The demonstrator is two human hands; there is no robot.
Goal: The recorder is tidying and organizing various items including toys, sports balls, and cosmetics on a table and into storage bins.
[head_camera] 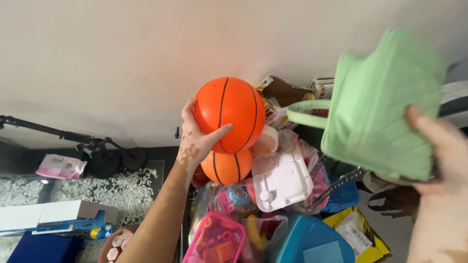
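- Orange rubber first: the left hand (195, 141) grips the upper ball (229, 114) from its left side, fingers spread round the back and thumb pressed across the front lower curve — a wide grip, as a round, smooth thing needs.
- Just below the thumb sits a second ball (226, 167), same orange with black seams, touching the first or nearly so. It rests on top of the toy pile and no finger touches it.
- Right hand (436, 151) holds a green bag (380, 109) by its lower right edge, fingers closed on the fabric with one fingertip showing over the front. The bag hangs tilted, its handle (307, 109) looping out to the left, toward the held ball. I cannot tell if anything is inside; its mouth faces away.
- Below and between the two hands lies a heap of toys: a white plastic piece (280, 180) just right of the lower ball, and under it clear bags stuffed with small coloured toys — pink, blue and yellow bits, too jumbled to name.
- A pink case (217, 241) sits below the left wrist with bright pieces showing through its lid; a blue box (312, 243), lid shut, is just right of it.
- Behind the upper ball, brown and printed cardboard (285, 90) leans at the wall.
- Far left of the left forearm, a black stand (102, 153) lies on the floor by white pebbles (122, 187); a small tub (114, 243) of pale blocks sits near the elbow.
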